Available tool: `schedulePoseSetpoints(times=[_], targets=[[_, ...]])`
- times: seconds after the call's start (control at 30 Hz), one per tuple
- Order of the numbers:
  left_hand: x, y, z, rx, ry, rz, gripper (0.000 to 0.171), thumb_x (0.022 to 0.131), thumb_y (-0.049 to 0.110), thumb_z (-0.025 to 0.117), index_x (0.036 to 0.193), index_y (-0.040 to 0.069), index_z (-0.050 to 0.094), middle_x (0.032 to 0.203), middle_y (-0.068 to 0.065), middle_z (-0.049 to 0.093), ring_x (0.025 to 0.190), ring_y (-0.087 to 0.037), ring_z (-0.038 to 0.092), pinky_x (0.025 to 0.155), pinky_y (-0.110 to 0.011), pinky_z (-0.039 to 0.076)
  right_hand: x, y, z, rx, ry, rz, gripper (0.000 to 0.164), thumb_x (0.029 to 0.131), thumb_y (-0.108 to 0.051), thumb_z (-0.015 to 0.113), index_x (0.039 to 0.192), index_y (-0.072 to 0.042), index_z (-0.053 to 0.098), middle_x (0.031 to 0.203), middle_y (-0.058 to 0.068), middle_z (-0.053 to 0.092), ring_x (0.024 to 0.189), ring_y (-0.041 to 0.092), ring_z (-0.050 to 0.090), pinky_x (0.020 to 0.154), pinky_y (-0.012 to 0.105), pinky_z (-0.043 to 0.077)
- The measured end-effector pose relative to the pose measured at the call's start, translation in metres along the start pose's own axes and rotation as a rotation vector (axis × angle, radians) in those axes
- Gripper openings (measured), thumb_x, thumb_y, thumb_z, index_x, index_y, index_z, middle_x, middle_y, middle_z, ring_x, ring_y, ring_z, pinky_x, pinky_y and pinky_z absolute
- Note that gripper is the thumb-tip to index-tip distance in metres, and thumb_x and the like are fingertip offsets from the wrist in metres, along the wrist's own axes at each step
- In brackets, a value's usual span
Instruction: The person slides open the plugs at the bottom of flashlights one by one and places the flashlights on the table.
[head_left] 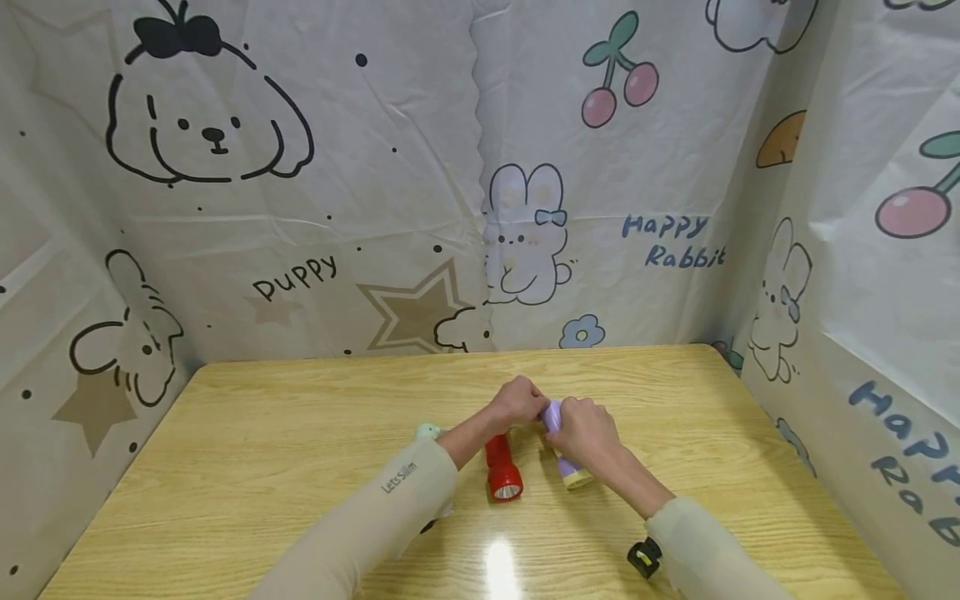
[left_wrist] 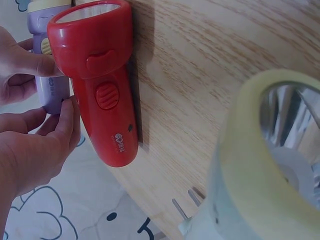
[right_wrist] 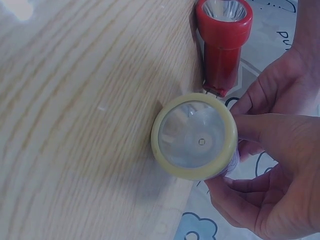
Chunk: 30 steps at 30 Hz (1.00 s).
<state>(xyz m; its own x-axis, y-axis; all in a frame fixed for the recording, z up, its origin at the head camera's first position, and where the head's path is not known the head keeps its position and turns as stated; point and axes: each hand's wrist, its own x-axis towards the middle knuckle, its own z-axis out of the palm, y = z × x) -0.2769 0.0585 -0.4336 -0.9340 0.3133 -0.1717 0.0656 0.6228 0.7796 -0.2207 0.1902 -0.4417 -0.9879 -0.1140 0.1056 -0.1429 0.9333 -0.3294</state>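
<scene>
A purple flashlight [head_left: 570,468] with a cream lens rim lies on the table, its lens towards me. My right hand [head_left: 588,429] grips its body, thumb by the ribbed switch in the left wrist view. At its far tail end, my left hand [head_left: 519,402] pinches it between thumb and fingers [left_wrist: 65,117]. Left of it lies a red flashlight [head_left: 501,471], lens also towards me, with thin metal prongs [right_wrist: 212,92] at its tail in the right wrist view. My left sleeve mostly covers a mint-green flashlight [left_wrist: 235,190] with a cream rim and two prongs.
The wood-grain table [head_left: 262,483] ends at a patterned cloth [head_left: 420,208] that hangs behind it and at both sides. A black wrist strap [head_left: 645,557] shows by my right sleeve. The red flashlight stands close beside my left forearm.
</scene>
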Motion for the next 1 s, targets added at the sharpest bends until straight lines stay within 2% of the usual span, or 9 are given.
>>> schedulePoseSetpoints(times=[0.23, 0.37, 0.63, 0.87, 1.0], targets=[[0.0004, -0.0012, -0.0004, 0.009, -0.005, 0.024, 0.03, 0.095, 0.005, 0.058, 0.071, -0.009, 0.07, 0.049, 0.004, 0.04, 0.049, -0.009, 0.035, 0.045, -0.019, 0.026, 0.0015, 0.0004, 0.0013, -0.003, -0.005, 0.006, 0.037, 0.075, -0.023, 0.088, 0.083, 0.001, 0.061, 0.066, 0.006, 0.056, 0.054, 0.017, 0.055, 0.045, 0.029, 0.049], [0.0005, -0.0012, -0.0004, 0.001, -0.016, 0.007, 0.032, 0.096, 0.006, 0.058, 0.071, -0.011, 0.068, 0.048, 0.004, 0.038, 0.048, -0.009, 0.034, 0.044, -0.02, 0.026, 0.0021, 0.0004, 0.0022, 0.001, -0.015, 0.01, 0.036, 0.075, -0.024, 0.088, 0.083, 0.001, 0.062, 0.067, 0.006, 0.056, 0.054, 0.017, 0.056, 0.046, 0.029, 0.049], [0.0017, -0.0028, 0.0021, -0.003, -0.006, 0.009, 0.033, 0.095, 0.004, 0.059, 0.065, -0.008, 0.064, 0.047, 0.004, 0.038, 0.046, -0.009, 0.033, 0.043, -0.02, 0.025, 0.0029, 0.0006, 0.0036, 0.002, -0.034, 0.02, 0.036, 0.076, -0.024, 0.088, 0.084, 0.001, 0.062, 0.067, 0.006, 0.057, 0.054, 0.017, 0.056, 0.046, 0.029, 0.05], [0.0014, -0.0033, 0.0028, 0.003, -0.006, 0.014, 0.044, 0.096, 0.004, 0.058, 0.053, 0.004, 0.053, 0.046, 0.004, 0.036, 0.044, -0.009, 0.031, 0.041, -0.019, 0.024, 0.0039, 0.0018, 0.0044, 0.005, -0.028, 0.015, 0.034, 0.076, -0.023, 0.087, 0.083, 0.0, 0.062, 0.067, 0.006, 0.057, 0.053, 0.017, 0.056, 0.046, 0.029, 0.05], [0.0003, -0.0037, 0.0033, 0.017, 0.006, 0.042, 0.04, 0.095, 0.002, 0.058, 0.055, 0.001, 0.056, 0.047, 0.004, 0.037, 0.045, -0.009, 0.032, 0.041, -0.019, 0.024, 0.0046, 0.002, 0.0049, 0.003, -0.019, 0.007, 0.033, 0.075, -0.022, 0.086, 0.081, 0.0, 0.062, 0.066, 0.006, 0.057, 0.052, 0.017, 0.056, 0.046, 0.029, 0.05]])
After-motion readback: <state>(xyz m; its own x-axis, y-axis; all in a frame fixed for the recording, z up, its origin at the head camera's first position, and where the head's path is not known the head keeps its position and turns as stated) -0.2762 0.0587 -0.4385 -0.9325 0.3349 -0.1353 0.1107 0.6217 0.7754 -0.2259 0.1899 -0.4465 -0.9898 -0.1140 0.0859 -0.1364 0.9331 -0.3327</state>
